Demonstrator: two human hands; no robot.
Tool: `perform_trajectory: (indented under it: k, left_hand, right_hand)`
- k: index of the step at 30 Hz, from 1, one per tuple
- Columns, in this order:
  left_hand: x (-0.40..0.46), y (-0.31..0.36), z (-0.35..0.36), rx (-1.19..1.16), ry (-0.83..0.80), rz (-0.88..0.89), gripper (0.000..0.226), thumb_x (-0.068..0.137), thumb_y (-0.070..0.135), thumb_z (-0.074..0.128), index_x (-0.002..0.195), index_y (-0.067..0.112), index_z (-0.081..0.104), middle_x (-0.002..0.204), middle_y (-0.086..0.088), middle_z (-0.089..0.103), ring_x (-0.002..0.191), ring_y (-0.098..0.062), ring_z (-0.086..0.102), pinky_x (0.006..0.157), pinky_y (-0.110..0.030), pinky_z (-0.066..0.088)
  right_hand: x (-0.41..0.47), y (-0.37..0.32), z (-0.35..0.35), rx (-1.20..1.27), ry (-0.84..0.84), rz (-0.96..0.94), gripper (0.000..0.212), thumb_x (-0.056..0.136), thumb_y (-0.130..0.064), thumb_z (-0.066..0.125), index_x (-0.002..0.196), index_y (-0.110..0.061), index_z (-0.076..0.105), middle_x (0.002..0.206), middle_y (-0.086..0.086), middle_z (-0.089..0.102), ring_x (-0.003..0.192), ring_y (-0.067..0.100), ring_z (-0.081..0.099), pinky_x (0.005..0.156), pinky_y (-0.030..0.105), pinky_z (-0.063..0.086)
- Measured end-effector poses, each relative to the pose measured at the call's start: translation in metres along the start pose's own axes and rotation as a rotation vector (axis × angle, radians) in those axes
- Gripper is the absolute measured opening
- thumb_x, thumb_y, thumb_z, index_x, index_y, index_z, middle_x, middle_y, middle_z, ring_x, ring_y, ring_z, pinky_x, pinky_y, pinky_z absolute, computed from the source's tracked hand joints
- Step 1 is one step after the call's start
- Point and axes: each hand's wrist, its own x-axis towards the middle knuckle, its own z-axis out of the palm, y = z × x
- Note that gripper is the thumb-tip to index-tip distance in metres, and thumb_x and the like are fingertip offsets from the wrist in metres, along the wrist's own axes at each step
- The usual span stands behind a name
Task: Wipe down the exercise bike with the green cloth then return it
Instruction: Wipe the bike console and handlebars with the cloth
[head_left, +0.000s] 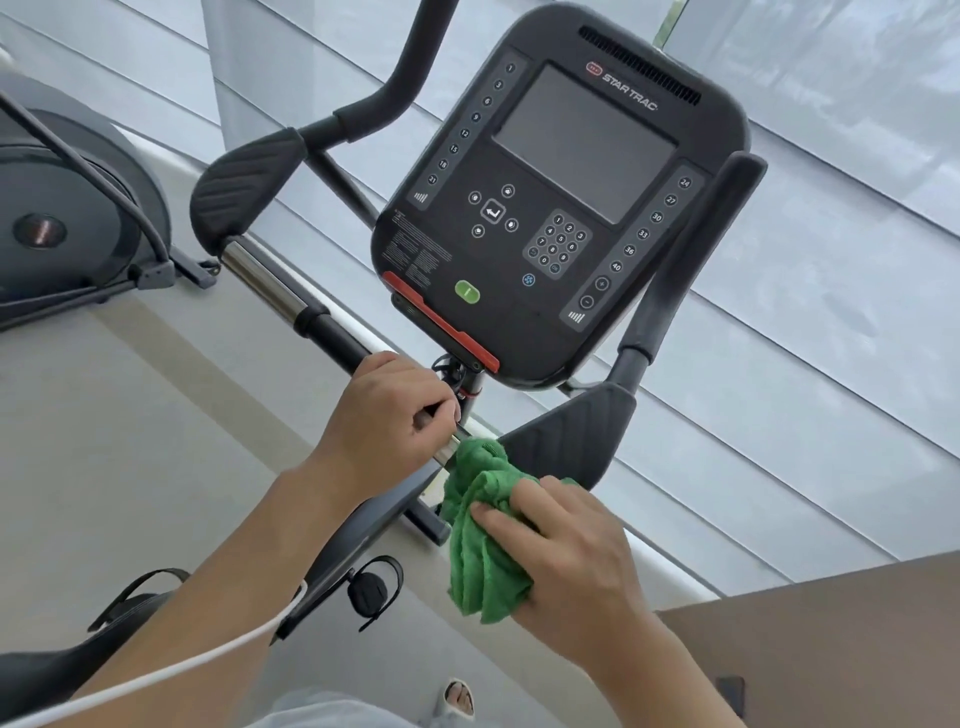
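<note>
While right hand (566, 551) bunches green cloth (480, 525), console (561, 192) above, pedal (371, 590) below

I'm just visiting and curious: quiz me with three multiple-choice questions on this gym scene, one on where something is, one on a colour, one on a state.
1. Where is the green cloth?
A. draped over the console
B. in the right hand, against the handlebar
C. on the floor

2. What colour is the oval button low on the console?
A. green
B. blue
C. yellow

3. What is the left hand doing?
A. hanging free
B. pressing the keypad
C. gripping the handlebar

Answers: 1 B, the right hand bunches it against the handlebar; 2 A, it is plainly green; 3 C, its fingers curl round the bar.
</note>
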Motion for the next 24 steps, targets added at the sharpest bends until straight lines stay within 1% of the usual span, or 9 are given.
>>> perform_trajectory:
  k: [6,9,11,14,16,18,19,21,24]
  left_hand:
    - [-0.002,0.001,0.003,0.003,-0.005,-0.011,0.026,0.098,0.027,0.050,0.076,0.023,0.065,0.069,0.012,0.060,0.071,-0.012,0.053,0.099,-0.032,0.041]
    - [-0.002,0.000,0.004,0.017,0.011,-0.011,0.027,0.097,0.027,0.051,0.075,0.022,0.065,0.068,0.011,0.060,0.071,-0.014,0.054,0.098,-0.031,0.040]
    - [-0.002,-0.001,0.005,0.026,0.007,-0.005,0.028,0.098,0.027,0.051,0.074,0.022,0.065,0.067,0.010,0.059,0.071,-0.014,0.053,0.098,-0.032,0.041]
    - [-0.002,-0.003,0.006,0.036,0.005,-0.003,0.029,0.099,0.028,0.050,0.074,0.022,0.065,0.066,0.009,0.058,0.071,-0.014,0.052,0.097,-0.034,0.041]
    - [-0.002,-0.003,0.007,0.035,0.021,-0.005,0.029,0.099,0.026,0.051,0.073,0.021,0.064,0.065,0.008,0.057,0.070,-0.016,0.052,0.095,-0.035,0.042]
    - [-0.002,-0.004,0.008,0.043,0.036,-0.008,0.028,0.098,0.025,0.052,0.073,0.021,0.064,0.065,0.008,0.056,0.070,-0.016,0.052,0.095,-0.035,0.042]
    - [-0.001,-0.005,0.009,0.046,0.038,-0.008,0.028,0.098,0.025,0.052,0.073,0.022,0.064,0.065,0.008,0.056,0.070,-0.017,0.051,0.095,-0.035,0.042]
    - [-0.002,-0.005,0.010,0.051,0.045,-0.006,0.028,0.098,0.025,0.052,0.073,0.022,0.064,0.065,0.007,0.056,0.070,-0.017,0.051,0.096,-0.035,0.042]
    - [-0.001,-0.003,0.011,0.070,0.063,-0.004,0.029,0.098,0.023,0.051,0.071,0.021,0.062,0.063,0.008,0.052,0.068,-0.017,0.048,0.093,-0.035,0.042]
  right_hand:
    - [0.045,0.050,-0.051,-0.149,0.146,0.153,0.035,0.082,-0.024,0.081,0.116,-0.013,0.079,0.096,0.006,0.061,0.083,0.029,0.055,0.075,0.039,0.043]
    - [0.069,0.055,-0.036,-0.080,-0.212,0.153,0.049,0.083,-0.055,0.072,0.123,-0.027,0.074,0.122,0.001,0.059,0.116,0.031,0.053,0.102,0.052,0.040]
    - [0.069,0.048,-0.029,-0.090,-0.495,0.104,0.070,0.087,-0.083,0.048,0.134,-0.034,0.065,0.144,-0.004,0.053,0.143,0.027,0.040,0.121,0.055,0.025]
    - [0.072,0.052,-0.038,-0.051,-0.652,0.085,0.084,0.091,-0.089,0.018,0.152,-0.039,0.046,0.160,-0.009,0.040,0.151,0.019,0.028,0.127,0.047,0.015]
    - [0.078,0.060,-0.036,-0.038,-0.629,0.070,0.071,0.099,-0.077,0.017,0.152,-0.040,0.046,0.150,-0.011,0.051,0.140,0.016,0.042,0.122,0.044,0.024]
    - [0.087,0.062,-0.022,-0.106,-0.578,0.047,0.059,0.103,-0.067,0.021,0.135,-0.037,0.061,0.115,-0.012,0.066,0.109,0.016,0.060,0.104,0.041,0.039]
    - [0.091,0.063,-0.013,-0.164,-0.541,0.032,0.055,0.102,-0.065,0.024,0.114,-0.034,0.068,0.094,-0.011,0.065,0.089,0.017,0.061,0.092,0.040,0.043]
    - [0.099,0.061,-0.001,-0.253,-0.494,0.009,0.054,0.101,-0.063,0.031,0.072,-0.026,0.058,0.064,-0.006,0.052,0.062,0.019,0.051,0.071,0.038,0.041]
    - [0.111,0.064,0.004,-0.256,-0.546,-0.018,0.060,0.100,-0.057,0.035,0.056,-0.016,0.043,0.048,0.001,0.041,0.047,0.019,0.041,0.054,0.032,0.035]
